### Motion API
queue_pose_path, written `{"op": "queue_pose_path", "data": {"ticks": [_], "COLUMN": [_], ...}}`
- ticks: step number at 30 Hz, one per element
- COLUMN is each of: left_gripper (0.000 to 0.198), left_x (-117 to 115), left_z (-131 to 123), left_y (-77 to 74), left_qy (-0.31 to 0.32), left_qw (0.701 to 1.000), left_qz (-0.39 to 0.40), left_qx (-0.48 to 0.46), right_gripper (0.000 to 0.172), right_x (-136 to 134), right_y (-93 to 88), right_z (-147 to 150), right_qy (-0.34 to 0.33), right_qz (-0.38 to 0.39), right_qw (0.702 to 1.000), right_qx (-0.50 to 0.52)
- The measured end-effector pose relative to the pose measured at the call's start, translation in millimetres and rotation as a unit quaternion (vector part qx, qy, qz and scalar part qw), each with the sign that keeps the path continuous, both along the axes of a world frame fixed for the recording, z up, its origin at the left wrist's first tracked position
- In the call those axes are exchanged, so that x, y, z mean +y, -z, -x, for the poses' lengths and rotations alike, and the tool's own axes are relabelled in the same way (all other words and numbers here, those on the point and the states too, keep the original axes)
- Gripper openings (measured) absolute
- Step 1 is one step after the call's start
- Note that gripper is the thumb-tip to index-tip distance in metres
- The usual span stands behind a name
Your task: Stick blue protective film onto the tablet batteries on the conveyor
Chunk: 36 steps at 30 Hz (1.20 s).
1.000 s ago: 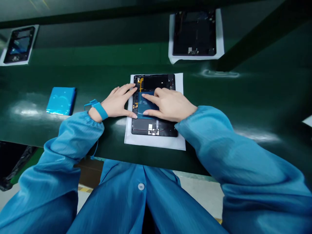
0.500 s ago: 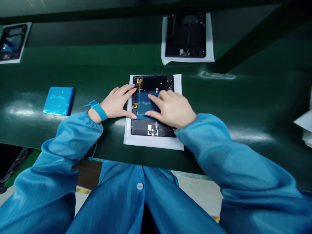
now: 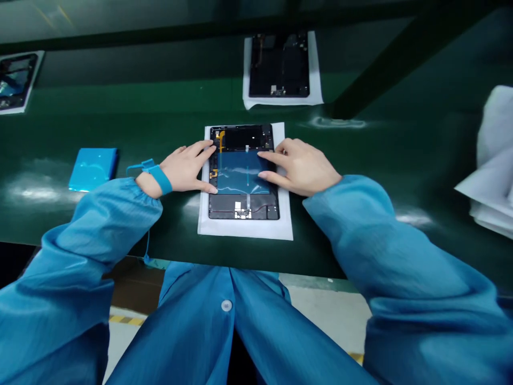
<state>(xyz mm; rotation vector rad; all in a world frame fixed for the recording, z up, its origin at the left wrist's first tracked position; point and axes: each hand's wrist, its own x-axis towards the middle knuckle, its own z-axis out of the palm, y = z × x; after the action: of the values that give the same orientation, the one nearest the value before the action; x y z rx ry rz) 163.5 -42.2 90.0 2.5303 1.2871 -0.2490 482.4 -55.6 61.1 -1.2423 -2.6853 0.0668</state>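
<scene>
An opened tablet (image 3: 224, 206) with its inner parts bare lies on a white sheet (image 3: 244, 229) in front of me. Across its middle is a rectangle of shiny blue film (image 3: 234, 174), slightly wrinkled. My left hand (image 3: 184, 168) rests at the tablet's left edge, fingers spread, fingertips and thumb touching the frame. The index finger and thumb of my right hand (image 3: 306, 168) reach onto the film's right side, apart from each other, with nothing seen between them. A blue wrist strap (image 3: 160, 179) circles my left wrist.
A stack of blue film pieces (image 3: 93, 168) lies to the left on the green table (image 3: 160, 123). Another opened tablet (image 3: 278, 69) sits on a sheet farther back, and a third (image 3: 16, 80) at the far left. White sheets (image 3: 495, 176) are piled at right. A dark post (image 3: 385, 64) slants behind.
My right hand has slid rightward over the film from its middle to its right side, uncovering more of it. My left hand stays at the tablet's left edge. The view has shifted slightly.
</scene>
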Motion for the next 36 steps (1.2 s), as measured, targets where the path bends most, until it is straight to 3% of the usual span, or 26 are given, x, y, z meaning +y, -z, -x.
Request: {"op": "queue_pose_path", "data": {"ticks": [2,5,9,11,13,15,17,19,25,30,33,36], "left_gripper": [0.115,0.114,0.100,0.069,0.044,0.038,0.040,0.040,0.029,0.028,0.029,0.026], "left_x": [0,-1,7,19,33,46,56,64,77,63,47,37], "left_z": [-1,-3,-13,-25,-41,-55,-65,-68,-55,-44,-34,-19], "left_y": [-2.7,-6.1,-18.2,-24.3,-25.1,-18.9,-8.8,0.6,7.0,0.3,-9.3,-23.5], "left_qy": [0.006,0.020,0.026,-0.006,-0.064,-0.116,-0.136,-0.127,-0.096,-0.103,-0.118,-0.121], "left_qw": [1.000,0.998,0.995,0.995,0.994,0.987,0.982,0.984,0.989,0.986,0.983,0.980], "left_qz": [-0.005,-0.023,-0.034,-0.039,-0.067,-0.106,-0.129,-0.128,-0.108,-0.130,-0.137,-0.144], "left_qx": [0.023,0.049,0.086,0.091,0.061,0.021,0.007,0.014,0.008,-0.017,-0.037,-0.062], "right_gripper": [0.083,0.089,0.075,0.057,0.039,0.030,0.035,0.043,0.044,0.044,0.049,0.041], "right_x": [4,-10,-37,-45,-49,-52,-55,-59,-70,-73,-74,-70], "right_y": [0.9,-6.2,-20.1,-21.9,-18.3,-11.2,-3.6,1.8,8.7,13.8,13.5,11.2], "right_z": [-10,-17,-25,-29,-31,-30,-25,-18,1,3,7,20], "right_qy": [-0.036,-0.112,-0.150,-0.079,0.057,0.177,0.230,0.245,0.273,0.290,0.291,0.244], "right_qz": [0.011,0.032,0.066,0.064,0.050,0.079,0.149,0.198,0.189,0.198,0.281,0.359], "right_qw": [0.999,0.993,0.986,0.988,0.971,0.933,0.904,0.896,0.894,0.878,0.838,0.813], "right_qx": [-0.016,-0.024,0.032,0.119,0.226,0.304,0.328,0.314,0.302,0.325,0.365,0.388]}}
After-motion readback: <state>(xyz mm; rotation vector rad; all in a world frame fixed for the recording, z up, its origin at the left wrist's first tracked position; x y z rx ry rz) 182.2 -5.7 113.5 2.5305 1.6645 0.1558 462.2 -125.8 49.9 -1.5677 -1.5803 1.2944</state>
